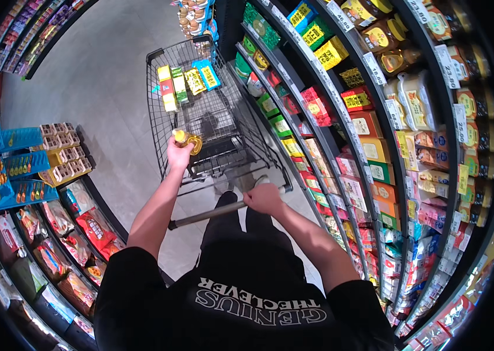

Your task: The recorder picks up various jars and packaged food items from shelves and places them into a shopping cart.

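Observation:
My left hand [178,152] grips a small squeeze bottle [193,143] of amber liquid with a yellow cap, tilted over the near part of a black wire shopping cart [154,145]. With my right hand [264,198] I hold the right end of the cart's push handle [212,212]. Toward the cart's far end lie a yellow-and-red box [166,89], a green-and-white box [179,85], a yellow packet [195,81] with dark print and a blue-and-yellow packet [206,74].
Long shelves [312,57] of boxes, bags and jars [380,37] with price tags run close along the cart's right. At left stands a lower shelf of bagged goods [98,232], with blue hanging display cards [23,162] above. Grey tiled floor [106,57] stretches ahead.

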{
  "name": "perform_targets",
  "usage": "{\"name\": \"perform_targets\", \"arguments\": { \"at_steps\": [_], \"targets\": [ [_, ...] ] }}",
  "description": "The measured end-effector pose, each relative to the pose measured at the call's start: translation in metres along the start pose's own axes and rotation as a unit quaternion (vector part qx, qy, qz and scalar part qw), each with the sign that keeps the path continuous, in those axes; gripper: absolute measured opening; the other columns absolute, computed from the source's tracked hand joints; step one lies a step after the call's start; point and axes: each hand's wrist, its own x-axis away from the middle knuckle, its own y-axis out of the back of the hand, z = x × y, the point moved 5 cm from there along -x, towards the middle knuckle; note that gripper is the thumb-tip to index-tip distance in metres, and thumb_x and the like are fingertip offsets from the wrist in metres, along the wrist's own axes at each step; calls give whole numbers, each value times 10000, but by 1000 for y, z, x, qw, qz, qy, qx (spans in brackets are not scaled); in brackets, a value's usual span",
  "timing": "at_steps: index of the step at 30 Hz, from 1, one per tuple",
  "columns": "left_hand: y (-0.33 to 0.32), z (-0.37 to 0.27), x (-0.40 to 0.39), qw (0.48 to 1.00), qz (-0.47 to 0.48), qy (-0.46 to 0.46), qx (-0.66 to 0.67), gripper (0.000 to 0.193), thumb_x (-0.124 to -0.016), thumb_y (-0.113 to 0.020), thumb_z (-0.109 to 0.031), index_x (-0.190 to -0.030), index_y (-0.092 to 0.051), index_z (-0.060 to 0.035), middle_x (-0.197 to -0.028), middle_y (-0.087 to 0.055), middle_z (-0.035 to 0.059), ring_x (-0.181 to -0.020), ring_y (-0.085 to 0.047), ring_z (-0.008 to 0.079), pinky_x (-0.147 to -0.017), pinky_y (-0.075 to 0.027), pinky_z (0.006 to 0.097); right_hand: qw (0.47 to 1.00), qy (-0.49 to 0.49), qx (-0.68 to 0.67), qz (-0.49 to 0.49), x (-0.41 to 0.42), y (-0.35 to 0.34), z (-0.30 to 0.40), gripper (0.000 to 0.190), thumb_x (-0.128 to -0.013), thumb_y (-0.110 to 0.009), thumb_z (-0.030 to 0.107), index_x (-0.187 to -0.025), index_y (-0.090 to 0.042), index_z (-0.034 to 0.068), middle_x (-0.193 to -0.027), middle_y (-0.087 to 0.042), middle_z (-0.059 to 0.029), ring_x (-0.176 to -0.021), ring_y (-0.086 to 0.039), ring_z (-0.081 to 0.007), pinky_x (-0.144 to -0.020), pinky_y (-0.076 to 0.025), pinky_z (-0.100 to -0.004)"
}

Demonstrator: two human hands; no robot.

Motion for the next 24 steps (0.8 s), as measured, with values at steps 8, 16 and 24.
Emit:
{"name": "perform_targets", "arguments": {
  "at_steps": [8, 16, 24],
  "targets": [
    [8, 106, -65, 981, -82, 18, -173, 388, -750, -825, -212, -1017, -633, -7, -960, -737, 149, -896, -721, 270, -845, -557, 386, 999, -4, -33, 41, 20, -18, 13, 438, -936, -516, 424, -708, -754, 136, -666, -688, -95, -635, -681, -330, -586, -523, -482],
    [-113, 151, -69, 941, -58, -1, -334, 429, -724, -800, -230, -1078, -663, -31, -1004, -718, 201, -958, -704, 372, -857, -550, 440, 997, 0, -75, -10, 28, -29, 31, 399, -910, -585, 372, -623, -687, 114, -622, -637, -65, -596, -654, -295, -576, -516, -449],
    [-201, 241, -72, 974, -24, 68, -214, 490, -728, -813, -138, -1172, -641, -23, -1080, -712, 170, -1007, -697, 331, -910, -541, 408, 992, 41, -118, -22, 23, -40, 46, 392, -926, -615, 381, -636, -654, 122, -637, -615, -66, -618, -638, -278, -592, -503, -414]
  ]
}}
